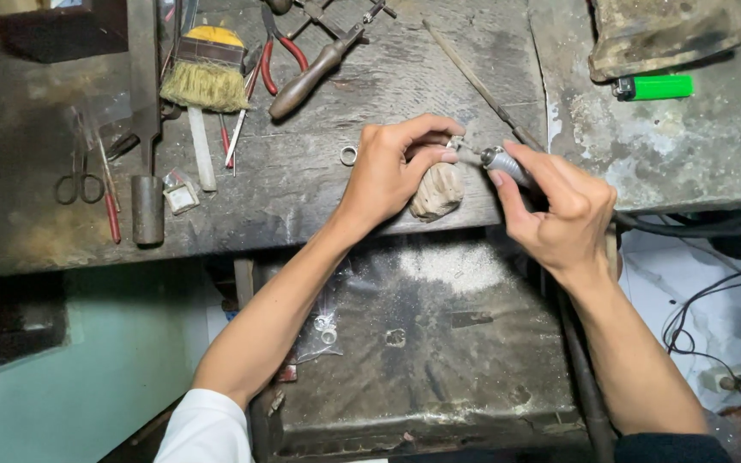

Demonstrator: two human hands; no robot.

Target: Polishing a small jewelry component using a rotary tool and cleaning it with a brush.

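Small grinding tool [504, 163] gripped tight in right hand [559, 219], long way slanting, tip pointing up-left at wooden peg [437, 190]. Left hand [392, 167] pinched shut on tiny piece, resting on peg at surface [319, 180] edge.

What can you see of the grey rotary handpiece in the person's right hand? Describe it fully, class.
The grey metal rotary handpiece is a slim, ribbed cylinder ending in a thin bit. It lies tilted, tip pointing left toward a small piece pinched in the left hand above the worn wooden bench peg. The right hand grips it like a pen; its rear end is hidden behind that hand.
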